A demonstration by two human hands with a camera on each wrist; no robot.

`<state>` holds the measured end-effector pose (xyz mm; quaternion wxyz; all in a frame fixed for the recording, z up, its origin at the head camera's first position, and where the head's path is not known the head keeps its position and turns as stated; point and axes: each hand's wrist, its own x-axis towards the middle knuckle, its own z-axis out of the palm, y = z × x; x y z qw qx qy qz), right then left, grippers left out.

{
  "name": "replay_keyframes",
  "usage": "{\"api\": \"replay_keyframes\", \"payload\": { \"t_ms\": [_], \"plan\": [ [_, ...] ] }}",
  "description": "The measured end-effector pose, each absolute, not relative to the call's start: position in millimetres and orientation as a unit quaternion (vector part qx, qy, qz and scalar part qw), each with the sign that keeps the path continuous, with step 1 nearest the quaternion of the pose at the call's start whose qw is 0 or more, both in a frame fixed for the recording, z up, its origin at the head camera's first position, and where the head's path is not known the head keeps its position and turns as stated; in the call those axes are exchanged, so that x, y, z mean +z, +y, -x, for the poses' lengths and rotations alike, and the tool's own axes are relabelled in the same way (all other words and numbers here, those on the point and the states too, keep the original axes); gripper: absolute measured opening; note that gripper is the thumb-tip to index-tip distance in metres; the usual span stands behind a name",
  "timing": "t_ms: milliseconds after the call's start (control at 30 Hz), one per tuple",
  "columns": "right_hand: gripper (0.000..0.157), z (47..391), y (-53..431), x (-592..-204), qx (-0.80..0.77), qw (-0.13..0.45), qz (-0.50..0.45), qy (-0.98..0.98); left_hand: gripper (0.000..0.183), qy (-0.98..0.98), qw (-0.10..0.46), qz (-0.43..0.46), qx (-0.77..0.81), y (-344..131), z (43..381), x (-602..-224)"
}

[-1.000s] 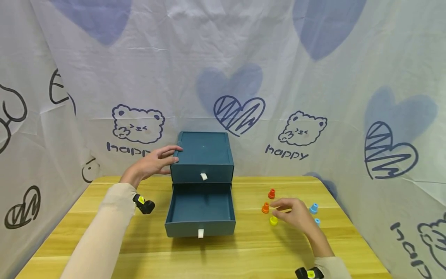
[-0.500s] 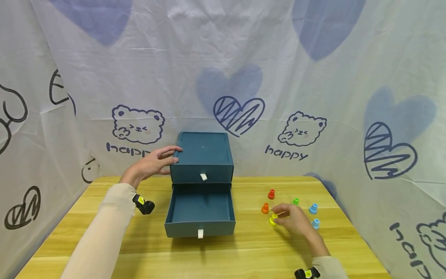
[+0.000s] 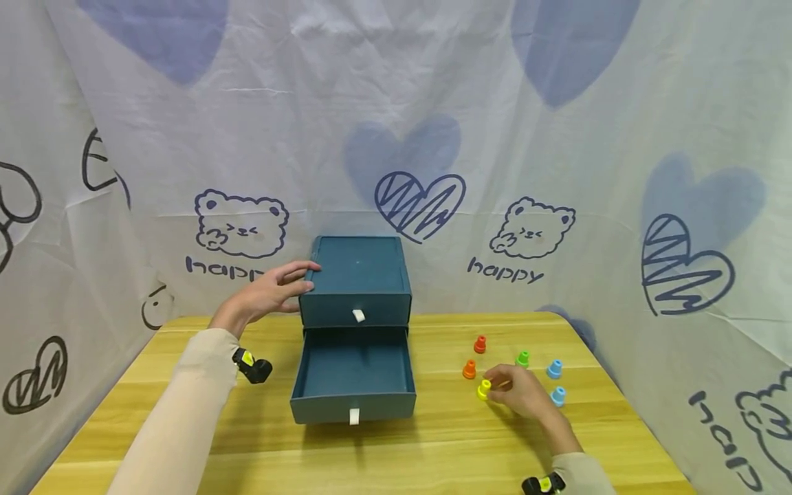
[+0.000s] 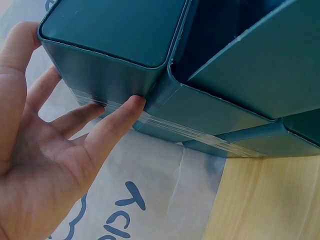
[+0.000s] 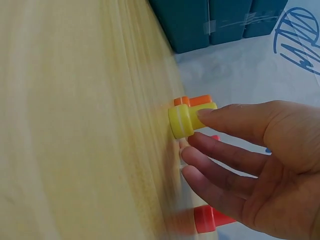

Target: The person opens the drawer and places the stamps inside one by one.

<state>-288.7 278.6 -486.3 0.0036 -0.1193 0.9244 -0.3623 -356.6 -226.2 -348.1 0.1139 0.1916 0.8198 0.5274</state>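
A dark teal two-tier drawer unit (image 3: 359, 265) stands at the back of the table, its lower drawer (image 3: 354, 405) pulled out with nothing inside. My left hand (image 3: 269, 292) touches the unit's left side, fingers spread and fairly straight; the left wrist view shows the fingertips along its edge. On the right, my right hand (image 3: 522, 392) pinches a small yellow stepped peg (image 5: 182, 120) between thumb and index finger, low at the tabletop. The other fingers are loosely bent below. An orange peg (image 3: 469, 369) sits just beyond it, and a red peg (image 3: 480, 344) farther back.
A green peg (image 3: 522, 358) and two light blue pegs (image 3: 555, 369) stand behind and right of my right hand. White printed cloth (image 3: 433, 137) encloses the wooden table (image 3: 445, 454) at the back and sides. White pull tabs (image 3: 354, 416) stick out from the drawers.
My right hand has moved down slightly and brought its fingertips onto the yellow peg. The green peg, hidden behind the hand before, now shows. My left hand stays on the drawer unit.
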Motion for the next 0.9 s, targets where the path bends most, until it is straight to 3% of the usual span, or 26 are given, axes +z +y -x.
{"api": "replay_keyframes", "payload": {
  "t_ms": [367, 900],
  "plan": [
    [0.018, 288.5, 277.0, -487.8, -0.376, -0.001, 0.097, 0.922, 0.061, 0.818, 0.118, -0.179, 0.534, -226.7, 356.5, -348.9],
    [0.016, 287.7, 274.1, -487.0, -0.377, -0.003, 0.104, 0.92, 0.061, 0.818, 0.114, -0.188, 0.532, -225.7, 355.0, -345.8]
  ]
}}
